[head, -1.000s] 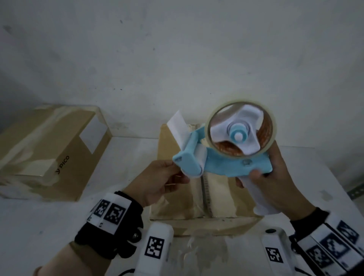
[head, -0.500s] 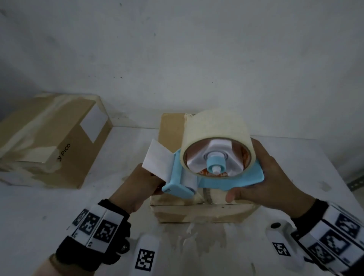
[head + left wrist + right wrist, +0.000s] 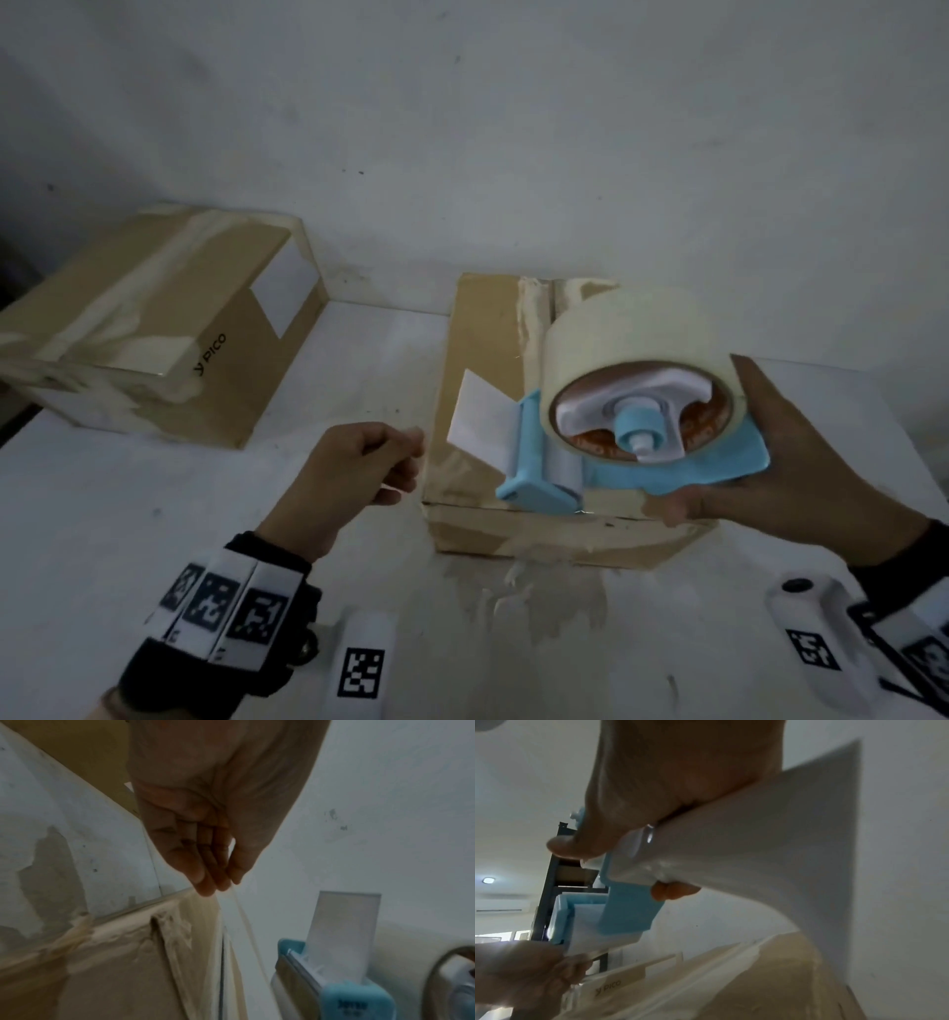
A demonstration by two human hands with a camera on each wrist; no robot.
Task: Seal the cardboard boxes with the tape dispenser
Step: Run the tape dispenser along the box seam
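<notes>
My right hand [image 3: 785, 462] grips the blue tape dispenser [image 3: 590, 473] by its white handle [image 3: 757, 841], holding it just above the near end of the middle cardboard box [image 3: 482, 349]. The beige tape roll [image 3: 631, 334] faces me, and a white flap [image 3: 482, 426] sticks out of the dispenser's front to the left. My left hand [image 3: 369, 462] hovers left of the box with curled fingers. It pinches a thin clear tape end [image 3: 244, 919] that runs back toward the dispenser [image 3: 354, 1000]. Old tape covers the box's centre seam.
A second, larger cardboard box [image 3: 154, 318] marked PICO lies at the back left, with tape across its top. Both boxes sit on a white table [image 3: 154, 514] against a white wall. Dried tape residue marks the table in front of the middle box.
The dispenser has come down and to the right, turning so the roll faces me. My left hand has drawn away to the left of the box with the tape end.
</notes>
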